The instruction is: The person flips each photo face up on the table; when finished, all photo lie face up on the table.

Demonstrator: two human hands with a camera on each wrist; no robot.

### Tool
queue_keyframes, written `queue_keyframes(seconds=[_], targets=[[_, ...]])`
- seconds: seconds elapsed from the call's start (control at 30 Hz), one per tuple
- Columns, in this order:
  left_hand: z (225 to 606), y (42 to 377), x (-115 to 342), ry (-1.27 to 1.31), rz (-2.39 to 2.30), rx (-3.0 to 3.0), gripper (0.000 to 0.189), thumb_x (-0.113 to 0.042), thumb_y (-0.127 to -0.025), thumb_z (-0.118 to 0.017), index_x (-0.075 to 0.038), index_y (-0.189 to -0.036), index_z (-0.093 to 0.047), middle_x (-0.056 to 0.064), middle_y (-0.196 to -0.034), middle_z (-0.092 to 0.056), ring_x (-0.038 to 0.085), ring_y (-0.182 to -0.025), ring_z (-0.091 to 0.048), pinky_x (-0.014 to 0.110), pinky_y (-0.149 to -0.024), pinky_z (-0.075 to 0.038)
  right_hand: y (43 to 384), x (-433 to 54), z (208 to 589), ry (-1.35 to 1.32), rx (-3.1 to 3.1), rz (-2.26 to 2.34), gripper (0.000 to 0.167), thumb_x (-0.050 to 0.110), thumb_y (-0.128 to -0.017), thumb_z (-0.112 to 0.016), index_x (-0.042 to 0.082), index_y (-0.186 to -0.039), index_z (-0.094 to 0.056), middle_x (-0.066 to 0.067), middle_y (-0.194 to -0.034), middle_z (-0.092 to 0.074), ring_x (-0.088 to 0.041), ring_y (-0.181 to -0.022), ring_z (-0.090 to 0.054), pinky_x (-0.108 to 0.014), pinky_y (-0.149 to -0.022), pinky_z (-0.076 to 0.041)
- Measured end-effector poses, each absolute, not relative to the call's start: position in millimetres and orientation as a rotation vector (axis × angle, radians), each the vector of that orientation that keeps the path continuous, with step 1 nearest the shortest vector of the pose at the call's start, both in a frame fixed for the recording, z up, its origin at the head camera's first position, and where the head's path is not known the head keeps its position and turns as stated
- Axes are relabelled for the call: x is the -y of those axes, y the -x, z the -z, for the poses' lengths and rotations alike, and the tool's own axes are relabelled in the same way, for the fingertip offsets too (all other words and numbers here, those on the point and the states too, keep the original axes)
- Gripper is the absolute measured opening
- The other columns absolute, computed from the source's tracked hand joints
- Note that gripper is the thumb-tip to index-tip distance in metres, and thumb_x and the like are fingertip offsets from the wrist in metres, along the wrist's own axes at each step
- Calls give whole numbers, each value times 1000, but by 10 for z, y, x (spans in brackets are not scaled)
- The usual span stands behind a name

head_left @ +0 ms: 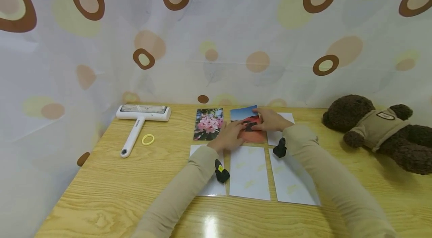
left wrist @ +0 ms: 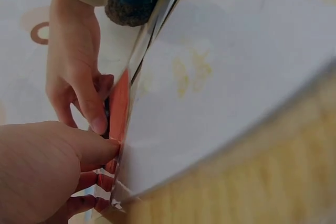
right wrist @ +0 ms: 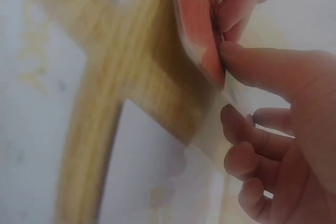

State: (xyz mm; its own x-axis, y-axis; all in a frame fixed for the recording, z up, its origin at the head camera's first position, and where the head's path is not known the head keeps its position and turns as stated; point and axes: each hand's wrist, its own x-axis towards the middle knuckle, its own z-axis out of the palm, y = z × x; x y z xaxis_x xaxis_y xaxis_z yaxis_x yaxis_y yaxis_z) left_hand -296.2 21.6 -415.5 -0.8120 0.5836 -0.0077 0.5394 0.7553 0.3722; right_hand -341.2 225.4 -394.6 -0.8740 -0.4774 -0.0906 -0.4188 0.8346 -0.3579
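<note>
Both hands are on a glossy photo (head_left: pixel 250 137) of red land under blue sky, in the back row of cards. My left hand (head_left: pixel 230 135) holds it by the lower left part, thumb and fingertips against it in the left wrist view. At the right side, my right hand (head_left: pixel 271 120) grips it, thumb (right wrist: pixel 244 59) on the red part. A shadow beneath its edge in the right wrist view suggests that it is slightly raised. A pink flower photo (head_left: pixel 208 124) lies to its left. Partly behind the right hand is a white card (head_left: pixel 286 116).
White cards lie in the front row: left (head_left: pixel 210 190), middle (head_left: pixel 249 174) and right (head_left: pixel 297 181). At the left are a white lint roller (head_left: pixel 135 133) and a yellow ring (head_left: pixel 148 139). A brown teddy bear (head_left: pixel 374 129) lies at the right. A patterned curtain (head_left: pixel 216 43) hangs behind.
</note>
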Motion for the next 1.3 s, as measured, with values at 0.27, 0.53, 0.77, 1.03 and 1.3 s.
queue_keyframes(seconds=[0.27,0.53,0.77,1.03,1.3], targets=[[4158,2993,-180,-833,-480,-2851,45,-25,-94,-56,-11,-137,-53,4,-152,-39,19,-142,-33,53,-117,-14,3398,-2135,3906,691,-2836,323,69,34,-91,-65,-4,-142,-40,-17,-99,-64,-28,-86,-61,-46,-78,-49],[4076,2951,-174,-788,-443,-2841,44,-25,-96,-55,-13,-139,-51,3,-153,-38,18,-143,-30,54,-117,-13,3386,-2087,3876,594,-2806,258,63,38,-92,-63,2,-140,-44,-6,-85,-63,-19,-71,-60,-36,-63,-48],[4106,2957,-254,-804,-465,-2850,49,-25,-99,-49,-10,-145,-42,6,-156,-33,23,-144,-30,55,-116,-17,3435,-2280,3942,628,-2818,423,52,32,-94,-60,-1,-133,-49,-15,-94,-66,-24,-79,-62,-41,-72,-50],[4040,2982,-495,-927,-550,-2779,49,-27,-95,-57,-12,-141,-47,5,-155,-34,19,-145,-28,54,-116,-17,3509,-2755,4018,652,-2890,612,39,19,-92,-61,-8,-120,-55,-14,-80,-62,-19,-68,-56,-32,-63,-45],[4021,2967,-843,-1020,-567,-2696,47,-28,-96,-55,-15,-140,-48,2,-156,-33,16,-144,-28,53,-115,-19,3466,-3098,4060,591,-2939,581,40,19,-90,-64,-9,-117,-57,-18,-89,-62,-24,-76,-57,-35,-67,-47]])
